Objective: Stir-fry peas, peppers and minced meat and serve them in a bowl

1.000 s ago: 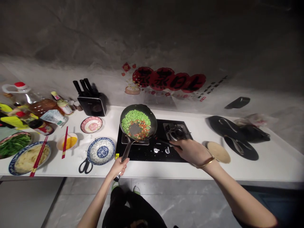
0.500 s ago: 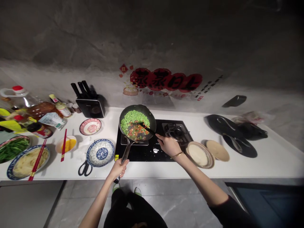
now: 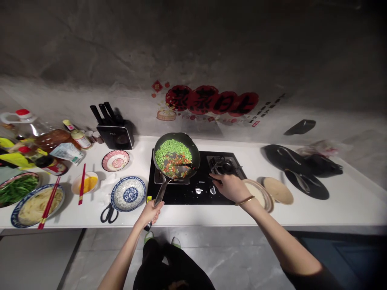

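A dark wok (image 3: 193, 151) holding green beans and chopped red pieces sits on the left burner of a black gas hob (image 3: 181, 193). My left hand (image 3: 151, 212) grips the end of the wok's long metal handle (image 3: 160, 192) at the counter's front edge. My right hand (image 3: 229, 186) is over the hob's front right, closed around a thin black spatula (image 3: 199, 171) whose tip lies in the wok's near right side.
A blue patterned bowl (image 3: 128, 193), scissors (image 3: 108, 212), a pink plate (image 3: 115, 160), a knife block (image 3: 115, 133), an egg bowl with red chopsticks (image 3: 85, 183), dishes and bottles lie left. Tan plates (image 3: 273, 190) and black lids (image 3: 302, 177) lie right on the white counter (image 3: 332, 209).
My right hand swung left with the spatula into the wok's food, then drew back right to the hob's front. My left hand stayed on the handle.
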`<state>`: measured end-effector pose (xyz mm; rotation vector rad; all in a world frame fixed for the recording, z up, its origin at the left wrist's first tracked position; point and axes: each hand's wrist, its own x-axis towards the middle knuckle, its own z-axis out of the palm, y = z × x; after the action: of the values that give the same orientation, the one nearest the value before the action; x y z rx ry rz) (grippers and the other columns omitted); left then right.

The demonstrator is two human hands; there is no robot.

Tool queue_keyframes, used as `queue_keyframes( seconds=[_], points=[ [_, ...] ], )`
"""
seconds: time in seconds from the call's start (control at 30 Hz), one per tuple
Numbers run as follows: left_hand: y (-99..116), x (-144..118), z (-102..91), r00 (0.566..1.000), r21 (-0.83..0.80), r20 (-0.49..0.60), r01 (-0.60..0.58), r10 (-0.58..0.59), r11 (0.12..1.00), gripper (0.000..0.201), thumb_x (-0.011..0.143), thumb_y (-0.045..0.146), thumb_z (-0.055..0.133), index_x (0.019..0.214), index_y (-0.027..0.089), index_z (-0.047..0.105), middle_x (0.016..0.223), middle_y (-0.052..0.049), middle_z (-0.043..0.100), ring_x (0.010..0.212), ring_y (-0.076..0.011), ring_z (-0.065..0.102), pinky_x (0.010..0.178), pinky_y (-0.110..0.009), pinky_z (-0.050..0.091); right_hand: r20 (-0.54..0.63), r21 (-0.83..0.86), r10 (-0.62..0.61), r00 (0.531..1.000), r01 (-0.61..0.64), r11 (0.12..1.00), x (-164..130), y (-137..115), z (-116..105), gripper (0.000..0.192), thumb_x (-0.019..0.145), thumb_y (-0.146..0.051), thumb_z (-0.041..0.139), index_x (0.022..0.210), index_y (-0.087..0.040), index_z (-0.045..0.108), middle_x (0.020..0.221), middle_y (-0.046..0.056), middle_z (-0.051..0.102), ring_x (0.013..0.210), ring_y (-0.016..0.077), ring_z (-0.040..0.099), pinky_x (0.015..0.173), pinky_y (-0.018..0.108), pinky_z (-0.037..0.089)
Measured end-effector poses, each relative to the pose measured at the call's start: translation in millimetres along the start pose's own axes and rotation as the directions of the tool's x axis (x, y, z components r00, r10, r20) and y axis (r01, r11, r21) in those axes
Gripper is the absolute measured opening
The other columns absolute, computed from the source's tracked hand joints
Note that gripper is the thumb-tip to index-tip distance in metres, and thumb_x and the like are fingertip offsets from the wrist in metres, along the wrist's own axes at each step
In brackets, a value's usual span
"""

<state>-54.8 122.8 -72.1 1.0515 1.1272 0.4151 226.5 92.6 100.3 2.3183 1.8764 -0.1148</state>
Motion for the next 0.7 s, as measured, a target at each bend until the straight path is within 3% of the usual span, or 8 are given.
queue_keyframes(
  seconds=[0.1, 0.2, 0.37, 0.47, 0.57, 0.7],
  points=[
    [0.7, 0.6, -1.3, 1.0, -0.004, 0.008, 0.005, -0.005, 1.0, 0.045, 0.064, 0.058, 0.058, 0.065, 0.022, 0.032, 0.04, 0.012, 0.035, 0.025, -0.003, 0.029, 0.024, -0.015, 0.022, -0.037, -0.008, 0.066, 0.997, -0.067, 0.998, 4.9, -1.8, 6.3, 0.04, 0.084, -0.03, 0.04, 0.121, -0.03, 0.056, 0.09, 0.006, 0.071, 0.077, 0.0209, 0.065, 0.067, 0.031, 0.048],
    [0.5, 0.8, -1.0, 1.0, -0.013, 0.008, -0.007, 0.007, 1.0, 0.046, 0.064, 0.059, 0.058, 0.064, 0.022, 0.031, 0.04, 0.012, 0.035, 0.025, -0.003, 0.029, 0.024, -0.015, 0.022, 0.008, -0.021, 0.06, 0.998, -0.059, 0.998, 3.4, 1.7, 1.2, 0.04, 0.082, -0.027, 0.042, 0.119, -0.029, 0.058, 0.092, 0.007, 0.07, 0.08, 0.021, 0.065, 0.068, 0.031, 0.048],
    [0.1, 0.9, 0.6, 1.0, -0.015, 0.004, -0.004, 0.004, 1.0, 0.046, 0.063, 0.059, 0.058, 0.064, 0.022, 0.031, 0.039, 0.012, 0.035, 0.024, -0.0027, 0.029, 0.024, -0.015, 0.022, 0.09, -0.01, -0.083, 0.992, 0.084, 0.996, -7.4, -0.5, -12.7, 0.038, 0.08, -0.025, 0.046, 0.114, -0.031, 0.061, 0.093, 0.006, 0.07, 0.083, 0.0209, 0.065, 0.07, 0.03, 0.047],
    [0.2, 0.6, 2.0, 1.0, -0.024, -0.004, 0.008, -0.008, 1.0, 0.047, 0.062, 0.059, 0.059, 0.064, 0.022, 0.031, 0.039, 0.012, 0.036, 0.024, -0.003, 0.028, 0.023, -0.016, 0.022, 0.034, -0.095, -0.151, 0.988, 0.154, 0.984, -7.0, -15.3, -7.6, 0.04, 0.083, -0.025, 0.042, 0.118, -0.032, 0.058, 0.091, 0.007, 0.069, 0.079, 0.0204, 0.065, 0.065, 0.029, 0.047],
    [0.9, -0.4, 4.5, 0.999, -0.048, -0.016, 0.027, -0.028, 0.998, 0.048, 0.061, 0.06, 0.061, 0.064, 0.022, 0.031, 0.039, 0.013, 0.035, 0.025, -0.0032, 0.028, 0.023, -0.015, 0.022, -0.041, -0.16, -0.131, 0.99, 0.123, 0.979, -2.5, -24.2, 1.8, 0.042, 0.087, -0.025, 0.035, 0.125, -0.03, 0.052, 0.09, 0.009, 0.068, 0.075, 0.0202, 0.065, 0.06, 0.028, 0.046],
    [0.8, -1.8, 7.4, 0.999, -0.071, -0.017, 0.027, -0.028, 0.997, 0.048, 0.062, 0.058, 0.062, 0.065, 0.022, 0.031, 0.04, 0.012, 0.035, 0.025, -0.0031, 0.028, 0.023, -0.015, 0.022, 0.024, -0.093, -0.047, 0.999, 0.049, 0.994, -1.6, -9.4, -1.0, 0.039, 0.084, -0.027, 0.042, 0.12, -0.03, 0.057, 0.09, 0.007, 0.07, 0.079, 0.0203, 0.065, 0.064, 0.028, 0.047]
  ],
)
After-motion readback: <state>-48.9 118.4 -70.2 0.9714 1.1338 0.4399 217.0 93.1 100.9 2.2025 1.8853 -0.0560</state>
